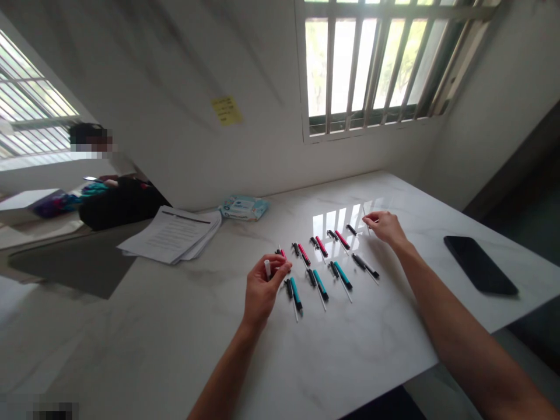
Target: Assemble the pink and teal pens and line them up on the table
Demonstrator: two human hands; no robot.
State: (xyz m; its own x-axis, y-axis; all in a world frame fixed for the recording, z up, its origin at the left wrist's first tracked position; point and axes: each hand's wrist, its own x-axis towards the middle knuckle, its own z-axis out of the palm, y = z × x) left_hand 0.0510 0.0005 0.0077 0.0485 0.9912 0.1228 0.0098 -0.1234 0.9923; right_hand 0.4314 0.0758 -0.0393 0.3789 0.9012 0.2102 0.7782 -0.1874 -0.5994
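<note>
White marble desk point(371, 350) carries rows of light pink and teal pens point(320, 284) mid-surface, the left hand point(262, 290) pinching a small white tube point(267, 268) well apart from the right hand point(385, 226) pinching a thin refill point(366, 221), both slim, likely slippery pieces best taken by fingertips.

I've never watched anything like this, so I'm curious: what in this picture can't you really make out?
All in the head view:
- White piece in the left hand: its lower end is hidden by the fingers.
- Pink-and-black piece beside that hand: partly hidden behind it.
- Yellow sticky note: its writing is too small and blurred.
- Printed papers: their text is too small to read.
</note>
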